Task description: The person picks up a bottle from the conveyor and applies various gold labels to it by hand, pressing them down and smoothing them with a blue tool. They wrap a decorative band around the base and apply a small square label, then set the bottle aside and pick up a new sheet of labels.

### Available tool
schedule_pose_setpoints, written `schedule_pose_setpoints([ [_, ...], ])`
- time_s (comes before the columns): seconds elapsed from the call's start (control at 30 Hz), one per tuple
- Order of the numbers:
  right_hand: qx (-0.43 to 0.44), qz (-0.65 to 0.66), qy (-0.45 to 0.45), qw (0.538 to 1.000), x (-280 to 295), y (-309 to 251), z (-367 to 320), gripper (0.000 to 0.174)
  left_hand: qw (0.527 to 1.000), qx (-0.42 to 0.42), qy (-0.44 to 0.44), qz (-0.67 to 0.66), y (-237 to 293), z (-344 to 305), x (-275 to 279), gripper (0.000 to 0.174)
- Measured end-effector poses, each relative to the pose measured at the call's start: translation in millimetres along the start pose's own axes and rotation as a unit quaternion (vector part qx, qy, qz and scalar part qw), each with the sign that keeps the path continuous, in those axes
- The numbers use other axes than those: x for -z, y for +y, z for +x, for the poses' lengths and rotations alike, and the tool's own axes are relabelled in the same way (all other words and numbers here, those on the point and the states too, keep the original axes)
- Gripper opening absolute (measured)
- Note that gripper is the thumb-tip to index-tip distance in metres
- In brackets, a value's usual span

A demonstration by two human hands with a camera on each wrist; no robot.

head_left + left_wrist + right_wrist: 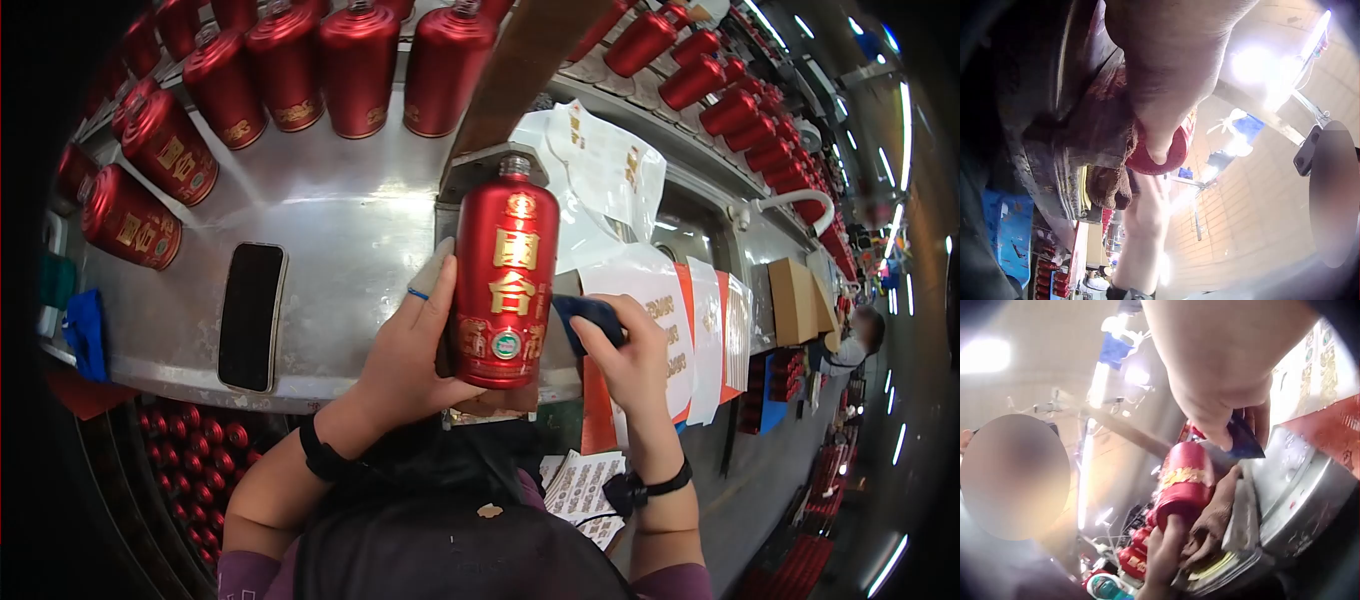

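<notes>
A red bottle (pixel 505 270) with gold characters and a bare glass neck lies with its label facing up, in the middle of the head view. My left hand (pixel 405 345) grips it from the left, with the thumb at its base. On the right, my right hand (pixel 632 350) pinches a flat dark blue scraper (pixel 590 318) beside the bottle's lower half. The right wrist view shows the scraper's (pixel 1244 439) straight edge apart from the bottle (pixel 1186 478). A brown cloth (pixel 1110 187) lies under the bottle.
Several red bottles (pixel 360 75) stand along the metal table's (pixel 330 205) back and left. A black phone (pixel 252 318) lies left of my hands. Sheets of gold labels (pixel 655 300) lie to the right, near a cardboard box (pixel 792 302). A wooden post (pixel 510 80) rises behind the bottle.
</notes>
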State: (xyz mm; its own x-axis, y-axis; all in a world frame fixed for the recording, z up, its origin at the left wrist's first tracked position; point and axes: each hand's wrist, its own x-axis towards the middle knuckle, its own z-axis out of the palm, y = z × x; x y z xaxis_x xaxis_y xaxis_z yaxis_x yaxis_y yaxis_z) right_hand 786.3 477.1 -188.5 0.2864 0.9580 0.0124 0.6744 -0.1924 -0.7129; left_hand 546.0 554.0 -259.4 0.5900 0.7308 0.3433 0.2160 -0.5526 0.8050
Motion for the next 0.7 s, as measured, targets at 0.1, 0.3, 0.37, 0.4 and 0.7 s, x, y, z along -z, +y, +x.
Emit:
schedule_pose_setpoints([
  [0.1,-0.083,0.094,0.017,0.992,-0.2,1.2,-12.6,0.022,0.999,0.028,-0.03,-0.034,-1.1,1.8,1.8,0.121],
  [0.3,-0.021,0.146,-0.02,0.989,-7.6,-22.6,-17.0,0.023,0.999,-0.005,-0.044,0.002,-3.0,1.8,0.0,0.117],
  [0.37,-0.027,0.12,-0.025,0.992,-6.4,-2.6,-15.9,0.023,0.998,-0.005,-0.057,-0.001,-4.2,2.4,0.0,0.117],
  [0.4,-0.011,0.014,-0.018,1.0,-3.5,9.6,-13.4,0.024,0.998,-0.002,-0.056,-0.002,-3.3,2.6,-0.6,0.11],
  [0.7,-0.039,0.209,0.0,0.977,-11.6,5.7,-19.0,0.024,0.994,-0.021,-0.109,0.01,-5.3,12.7,-1.2,0.068],
])
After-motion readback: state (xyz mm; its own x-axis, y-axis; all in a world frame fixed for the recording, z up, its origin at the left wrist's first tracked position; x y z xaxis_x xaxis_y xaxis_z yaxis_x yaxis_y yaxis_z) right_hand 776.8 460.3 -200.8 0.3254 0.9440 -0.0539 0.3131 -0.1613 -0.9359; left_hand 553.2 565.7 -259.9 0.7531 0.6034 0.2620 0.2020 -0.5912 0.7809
